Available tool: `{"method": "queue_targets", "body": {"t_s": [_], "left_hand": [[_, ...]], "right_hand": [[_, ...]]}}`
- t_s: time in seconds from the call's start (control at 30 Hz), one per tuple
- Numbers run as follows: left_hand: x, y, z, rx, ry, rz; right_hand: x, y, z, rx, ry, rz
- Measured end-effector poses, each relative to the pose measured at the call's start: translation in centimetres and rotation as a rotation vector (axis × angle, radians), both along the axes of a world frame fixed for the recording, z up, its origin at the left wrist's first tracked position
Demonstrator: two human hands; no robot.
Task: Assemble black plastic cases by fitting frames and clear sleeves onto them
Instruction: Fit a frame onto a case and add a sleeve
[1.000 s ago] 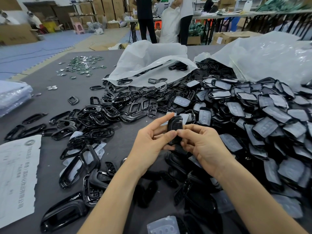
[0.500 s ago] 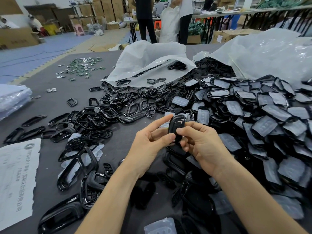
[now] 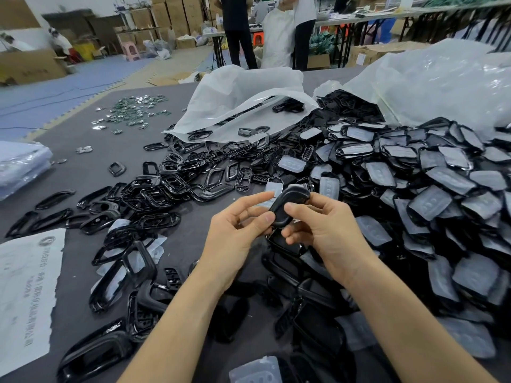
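Over table (image 3: pixel 83 172), both hands pinch black case (image 3: pixel 287 205).

Two hands and two forearms are in view. The left hand (image 3: pixel 235 239) and the right hand (image 3: pixel 326 230) are bare. The left forearm (image 3: pixel 177 327) and the right forearm (image 3: pixel 409 327) are bare from the wrist to the lower edge of the view. Both forearms are slender.
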State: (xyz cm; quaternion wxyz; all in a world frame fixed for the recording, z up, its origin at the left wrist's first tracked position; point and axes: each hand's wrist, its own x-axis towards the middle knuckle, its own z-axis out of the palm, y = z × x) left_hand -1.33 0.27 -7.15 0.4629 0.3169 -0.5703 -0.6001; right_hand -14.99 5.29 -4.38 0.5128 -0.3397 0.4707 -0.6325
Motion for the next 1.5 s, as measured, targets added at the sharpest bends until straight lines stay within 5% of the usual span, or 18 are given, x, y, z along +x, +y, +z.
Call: {"method": "queue_targets", "body": {"t_s": [0.83, 0.9, 1.07, 1.17, 1.3, 1.5], "left_hand": [[-0.8, 0.2, 0.1, 0.049, 0.067, 0.129], [-0.9, 0.3, 0.2, 0.124, 0.096, 0.117], [-1.0, 0.5, 0.6, 0.452, 0.266, -0.078], [-0.8, 0.5, 0.8, 0.484, 0.321, -0.139], [-0.7, 0.4, 1.0, 0.431, 0.294, -0.061], [-0.6, 0.4, 1.1, 0.283, 0.15, 0.013]], "right_hand": [[0.2, -0.1, -0.5, 0.063, 0.094, 0.032], [0.4, -0.1, -0.7, -0.012, 0.254, -0.049], [0.6, 0.0, -1.3, -0.386, 1.065, -0.359], [0.7, -0.1, -1.4, -0.462, 1.297, -0.365], [1.0, -0.1, -1.3, -0.379, 1.26, -0.225], [0.9, 0.1, -0.9, -0.267, 0.936, -0.22]]}}
